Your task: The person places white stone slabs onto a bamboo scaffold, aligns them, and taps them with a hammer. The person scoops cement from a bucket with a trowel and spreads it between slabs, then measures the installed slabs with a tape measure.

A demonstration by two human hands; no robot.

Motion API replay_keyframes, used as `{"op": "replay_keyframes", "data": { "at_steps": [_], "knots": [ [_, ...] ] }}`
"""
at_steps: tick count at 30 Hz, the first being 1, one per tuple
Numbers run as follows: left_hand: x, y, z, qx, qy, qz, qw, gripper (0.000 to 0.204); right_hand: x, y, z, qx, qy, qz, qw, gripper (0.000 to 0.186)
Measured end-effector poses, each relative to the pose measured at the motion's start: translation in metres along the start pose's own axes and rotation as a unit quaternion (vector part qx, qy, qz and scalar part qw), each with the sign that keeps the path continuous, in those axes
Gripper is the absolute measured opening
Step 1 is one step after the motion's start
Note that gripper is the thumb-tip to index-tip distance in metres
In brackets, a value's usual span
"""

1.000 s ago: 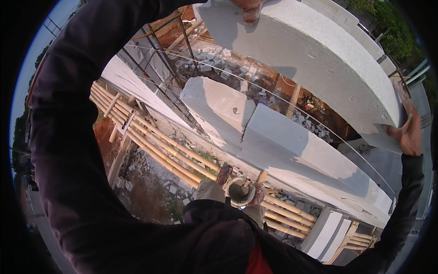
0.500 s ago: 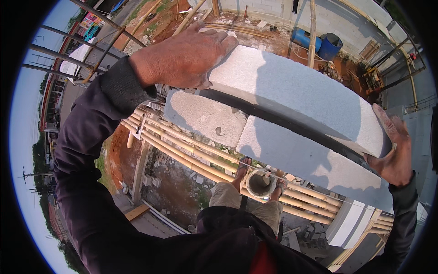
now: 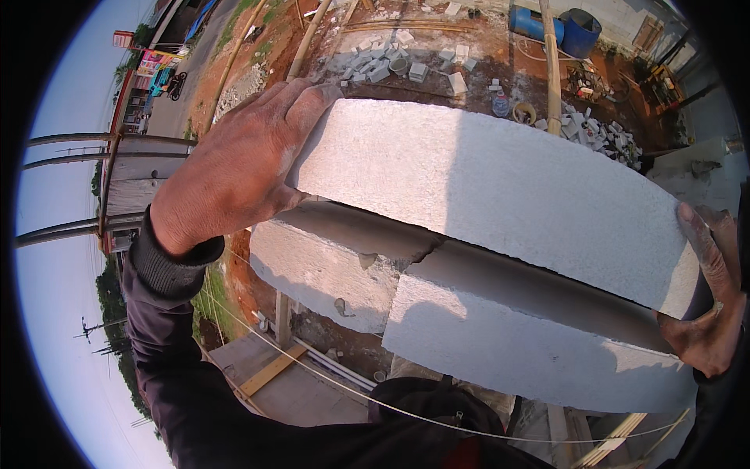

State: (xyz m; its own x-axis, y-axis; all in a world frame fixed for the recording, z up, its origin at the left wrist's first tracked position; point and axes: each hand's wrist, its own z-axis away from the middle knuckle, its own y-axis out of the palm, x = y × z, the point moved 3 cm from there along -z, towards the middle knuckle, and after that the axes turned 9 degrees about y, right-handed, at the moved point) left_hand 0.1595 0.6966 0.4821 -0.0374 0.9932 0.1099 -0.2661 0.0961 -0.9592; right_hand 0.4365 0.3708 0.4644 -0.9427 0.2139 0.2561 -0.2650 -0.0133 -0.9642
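A long white-grey lightweight concrete block spans the view between my two hands. My left hand clasps its left end, and my right hand clasps its right end. Below and nearer to me runs a row of the same blocks, with a left block and a right block meeting at a joint. A dark, shaded strip shows between the held block and that row; whether their faces touch is hidden. Sunlight and shadow split the held block's face.
A thin string line crosses low in front of me. A wooden pole stands beyond the wall, and metal bars stick out at the left. Far below lie broken block pieces and a blue drum.
The view has moved closer to the blocks, and more of the ground beyond the wall shows. Both hands keep hold of the block, whose broad face now shows more fully. The bucket is out of sight.
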Motion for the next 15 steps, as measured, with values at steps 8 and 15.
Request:
{"op": "replay_keyframes", "data": {
  "at_steps": [8,15],
  "knots": [
    [-0.007,-0.012,0.003,0.092,-0.033,0.068,0.993,0.104,0.002,0.005,-0.006,0.025,0.006,-0.048,0.999,0.085],
    [-0.007,-0.005,0.002,0.139,-0.048,0.091,0.985,0.110,0.009,0.004,-0.013,0.036,0.024,-0.090,0.995,0.080]
  ]
}}
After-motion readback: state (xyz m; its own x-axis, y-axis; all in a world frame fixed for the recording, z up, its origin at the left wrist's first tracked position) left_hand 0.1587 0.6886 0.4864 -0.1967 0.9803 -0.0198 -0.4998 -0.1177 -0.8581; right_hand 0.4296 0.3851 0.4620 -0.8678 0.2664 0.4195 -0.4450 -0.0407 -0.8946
